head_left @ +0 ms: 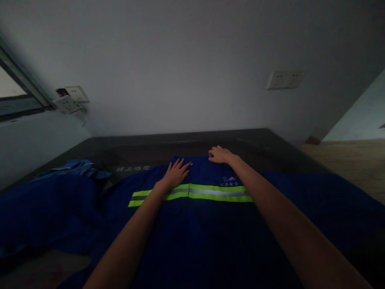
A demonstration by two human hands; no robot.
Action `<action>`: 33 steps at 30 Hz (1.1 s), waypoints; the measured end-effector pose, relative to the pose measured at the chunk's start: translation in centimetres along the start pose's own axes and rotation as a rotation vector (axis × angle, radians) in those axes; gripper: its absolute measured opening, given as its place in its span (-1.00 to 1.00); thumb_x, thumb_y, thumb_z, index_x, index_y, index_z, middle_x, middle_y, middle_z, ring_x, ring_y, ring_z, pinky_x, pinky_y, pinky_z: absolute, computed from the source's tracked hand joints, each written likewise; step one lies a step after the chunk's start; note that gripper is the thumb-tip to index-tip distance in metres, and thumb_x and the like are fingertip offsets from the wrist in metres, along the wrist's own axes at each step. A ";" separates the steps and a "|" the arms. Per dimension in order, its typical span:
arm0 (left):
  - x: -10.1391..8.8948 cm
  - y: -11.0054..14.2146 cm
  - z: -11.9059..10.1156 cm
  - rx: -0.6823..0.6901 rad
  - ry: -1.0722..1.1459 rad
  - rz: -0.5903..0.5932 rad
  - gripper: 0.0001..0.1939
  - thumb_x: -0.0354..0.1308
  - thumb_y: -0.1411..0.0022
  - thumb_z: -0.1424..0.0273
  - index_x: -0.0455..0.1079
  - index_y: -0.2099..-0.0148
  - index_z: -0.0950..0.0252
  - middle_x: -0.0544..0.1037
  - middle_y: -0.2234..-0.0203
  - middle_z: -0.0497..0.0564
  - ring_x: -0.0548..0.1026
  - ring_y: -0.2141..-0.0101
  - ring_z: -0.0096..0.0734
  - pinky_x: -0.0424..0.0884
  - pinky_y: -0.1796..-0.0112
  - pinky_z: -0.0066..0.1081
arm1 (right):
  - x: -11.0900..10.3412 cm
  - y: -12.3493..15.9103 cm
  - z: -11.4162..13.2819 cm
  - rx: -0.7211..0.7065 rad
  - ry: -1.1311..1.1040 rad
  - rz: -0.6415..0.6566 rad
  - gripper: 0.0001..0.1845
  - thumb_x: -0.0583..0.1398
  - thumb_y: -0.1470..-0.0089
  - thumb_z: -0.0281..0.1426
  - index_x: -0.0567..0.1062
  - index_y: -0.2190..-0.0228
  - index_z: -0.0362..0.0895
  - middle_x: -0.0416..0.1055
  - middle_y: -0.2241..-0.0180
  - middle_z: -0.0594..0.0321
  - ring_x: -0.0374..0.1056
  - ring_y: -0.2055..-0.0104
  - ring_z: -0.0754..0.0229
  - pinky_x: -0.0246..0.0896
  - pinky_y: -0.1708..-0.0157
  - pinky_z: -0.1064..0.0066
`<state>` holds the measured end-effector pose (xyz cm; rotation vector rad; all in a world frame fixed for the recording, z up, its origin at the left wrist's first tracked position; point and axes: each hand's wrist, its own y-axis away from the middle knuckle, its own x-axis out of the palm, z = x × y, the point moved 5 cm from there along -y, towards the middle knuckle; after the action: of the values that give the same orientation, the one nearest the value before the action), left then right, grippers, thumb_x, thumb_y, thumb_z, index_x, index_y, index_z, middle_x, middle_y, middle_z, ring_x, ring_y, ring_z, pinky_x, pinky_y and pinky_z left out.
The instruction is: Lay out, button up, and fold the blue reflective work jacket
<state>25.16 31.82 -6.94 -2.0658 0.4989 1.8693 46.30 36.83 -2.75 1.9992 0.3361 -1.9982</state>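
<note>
A dark blue work jacket (192, 220) lies spread out in front of me, its collar end away from me. Across its chest runs a yellow-green and silver reflective band (221, 193), with white lettering and a mountain-like logo above the band on the right. My left hand (176, 175) rests on the upper chest by the collar, fingers spread. At the right end of the collar, my right hand (219, 155) has its fingers curled onto the fabric edge. My forearms cover parts of the band, and the jacket's lower part fades into shadow.
A dark tabletop (144, 150) lies beneath, against a grey wall (180, 72). Lighter blue cloth (75, 166) is bunched at the left. Wall sockets (285, 79) are at the right, and a power strip (68, 104) hangs near the window frame (24, 86).
</note>
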 end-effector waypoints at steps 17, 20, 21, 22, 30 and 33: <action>0.1 0.2 1.1 0.048 0.011 0.020 -0.35 -0.20 -0.28 -0.04 -0.13 -0.34 0.02 -0.13 -0.32 0.00 -0.22 -0.30 -0.16 -0.19 -0.20 0.02 | 1.1 2.8 -0.2 0.108 -0.096 -0.503 -0.66 -0.05 -0.26 -0.22 0.37 0.10 -0.13 0.36 0.10 0.06 0.22 0.03 0.05 0.13 0.09 0.28; 0.2 0.2 1.1 0.044 0.006 0.023 -0.35 -0.20 -0.28 -0.04 -0.13 -0.34 0.03 -0.13 -0.32 0.01 -0.21 -0.30 -0.17 -0.18 -0.20 0.01 | -0.1 4.1 -2.2 0.233 -0.185 -0.542 -0.69 -0.07 -0.27 -0.30 0.39 0.12 -0.12 0.39 0.13 0.08 0.26 0.07 0.08 0.14 0.09 0.32; 0.3 0.2 1.1 0.047 0.004 0.020 -0.35 -0.20 -0.29 -0.04 -0.12 -0.34 0.03 -0.12 -0.32 0.01 -0.20 -0.30 -0.17 -0.17 -0.20 0.01 | -0.4 4.8 -2.8 0.262 -0.205 -0.529 -0.71 -0.06 -0.26 -0.33 0.40 0.13 -0.12 0.40 0.14 0.08 0.27 0.08 0.09 0.14 0.09 0.33; 0.4 0.2 1.2 0.052 0.001 0.012 -0.36 -0.20 -0.29 -0.03 -0.12 -0.34 0.03 -0.11 -0.32 0.01 -0.19 -0.30 -0.17 -0.17 -0.20 0.00 | -0.7 5.6 -3.2 0.276 -0.218 -0.506 -0.72 -0.04 -0.25 -0.36 0.41 0.14 -0.12 0.40 0.14 0.09 0.28 0.08 0.10 0.14 0.08 0.34; -2.0 2.2 0.5 0.092 0.045 -0.294 -0.46 -0.16 -0.33 0.14 0.05 -0.29 0.18 0.10 -0.27 0.05 0.00 -0.27 -0.27 -0.11 -0.22 -0.09 | 1.7 13.8 0.2 0.197 -0.179 -0.230 -0.55 0.00 -0.22 -0.21 0.35 -0.07 -0.12 0.30 -0.08 0.01 0.23 -0.09 0.02 0.11 -0.06 0.22; -3.1 4.8 1.5 -0.004 0.019 -0.363 -0.55 -0.15 -0.32 0.24 0.19 -0.22 0.17 0.24 -0.20 0.05 0.13 -0.21 -0.27 -0.09 -0.22 -0.09 | 3.8 15.3 1.4 0.224 -0.152 -0.115 -0.41 -0.02 -0.20 -0.08 0.22 -0.18 -0.06 0.10 -0.23 0.00 0.03 -0.24 -0.09 -0.04 -0.14 0.02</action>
<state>21.38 28.35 -4.02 -2.0163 0.1118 1.6385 50.62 21.95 -5.93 1.9782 0.2050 -2.3360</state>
